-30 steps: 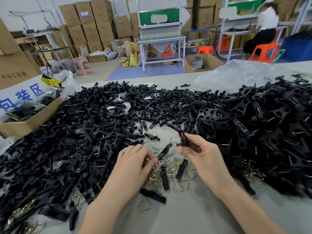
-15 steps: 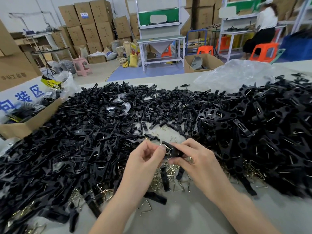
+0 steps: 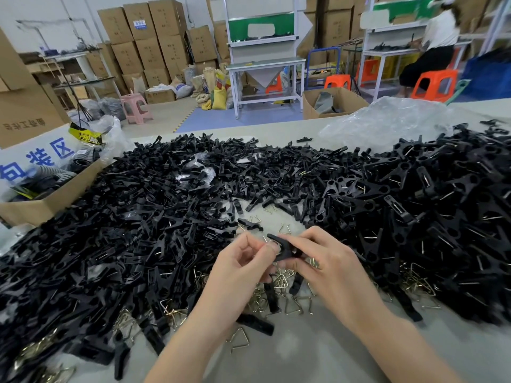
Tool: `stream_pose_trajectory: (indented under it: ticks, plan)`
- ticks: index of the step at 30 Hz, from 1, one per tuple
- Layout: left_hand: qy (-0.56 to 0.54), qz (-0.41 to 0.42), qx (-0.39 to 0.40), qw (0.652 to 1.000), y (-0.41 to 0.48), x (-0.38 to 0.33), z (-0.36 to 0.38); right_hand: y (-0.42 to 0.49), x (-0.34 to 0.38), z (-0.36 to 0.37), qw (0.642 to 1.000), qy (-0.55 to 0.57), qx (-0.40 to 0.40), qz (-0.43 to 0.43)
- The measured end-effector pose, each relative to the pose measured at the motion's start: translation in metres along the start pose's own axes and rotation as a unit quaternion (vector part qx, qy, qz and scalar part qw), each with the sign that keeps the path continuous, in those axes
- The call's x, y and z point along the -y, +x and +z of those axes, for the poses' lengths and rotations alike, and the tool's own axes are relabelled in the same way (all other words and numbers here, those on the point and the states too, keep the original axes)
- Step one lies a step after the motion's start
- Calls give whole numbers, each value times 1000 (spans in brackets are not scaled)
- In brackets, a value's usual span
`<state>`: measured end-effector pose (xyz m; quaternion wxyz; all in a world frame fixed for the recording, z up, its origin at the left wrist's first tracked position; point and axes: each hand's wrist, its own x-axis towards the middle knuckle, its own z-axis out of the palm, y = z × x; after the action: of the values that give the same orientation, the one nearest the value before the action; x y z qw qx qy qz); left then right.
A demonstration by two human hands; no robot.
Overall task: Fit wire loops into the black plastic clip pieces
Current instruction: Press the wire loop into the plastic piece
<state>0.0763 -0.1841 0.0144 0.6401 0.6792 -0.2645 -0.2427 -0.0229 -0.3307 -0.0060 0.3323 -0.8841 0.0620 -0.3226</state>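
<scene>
1. Both hands are up over the table, hemmed in by heaps of clip parts.
2. The right hand grips 1 black clip piece, fingers curled round it.
3. The left hand pinches that piece's left end, thumb pressed on.
4. Loose wire loops lie on the table just below the hands.

My left: open cardboard box.
My far right: clear plastic bag, crumpled.
Background ahead of me: stacked cartons, pink stool, orange stool, white workbench.
</scene>
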Motion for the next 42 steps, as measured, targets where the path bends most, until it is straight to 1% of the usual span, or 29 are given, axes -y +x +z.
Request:
stream_pose_trajectory:
  ticks: [3,5,9,11,13,17,20,22,25,27,31,34,35,36,37,38,39,40,41,42]
  plan:
    - [-100,-54,68,991,-1,-5,1,0,-3,0,999,41,20,-9]
    - [-143,-83,115,980,-2,-6,1,0,-2,0,997,59,46,-10]
    - [-174,-118,230,950,-9,-10,-2,-2,9,1,995,36,87,-42]
    - [-158,-107,275,942,-11,-10,-4,-4,14,2,992,45,104,-52]
    - [-126,-89,272,950,-11,-10,-4,-4,15,2,992,51,108,-49]
    - [-52,-41,229,971,-10,-11,-1,-3,14,0,992,34,115,-39]
    - [-7,-2,197,980,-11,-12,-4,-3,13,2,992,50,113,-30]
    - [12,8,168,986,-10,-11,-6,-3,11,3,992,70,106,-21]
    - [15,14,161,987,-9,-10,-7,-1,7,3,987,104,118,20]
    - [26,7,158,987,-9,-9,-7,0,6,3,985,115,127,24]
    - [18,6,162,987,-6,-4,-7,-1,3,4,985,117,123,-26]
    - [-34,-17,192,981,-4,-2,-5,0,5,5,988,111,109,-21]
    - [-68,-28,213,974,-3,0,-4,1,6,4,989,118,94,-7]
    - [-101,-36,231,967,-4,1,-3,3,7,1,989,132,62,12]
    - [-123,-42,237,963,-4,2,-2,6,6,-4,986,162,7,35]
    - [-132,-44,228,964,-4,2,-2,10,5,-10,973,213,-64,66]
    - [-130,-38,205,969,-4,2,-2,13,2,-18,945,282,-132,104]
    - [-116,-23,173,978,-4,1,-2,17,-1,-25,905,358,-172,154]
    - [-86,2,132,988,-3,2,-3,20,-4,-30,865,424,-174,205]
    - [-32,34,80,996,-1,2,-4,21,-6,-32,835,468,-149,247]
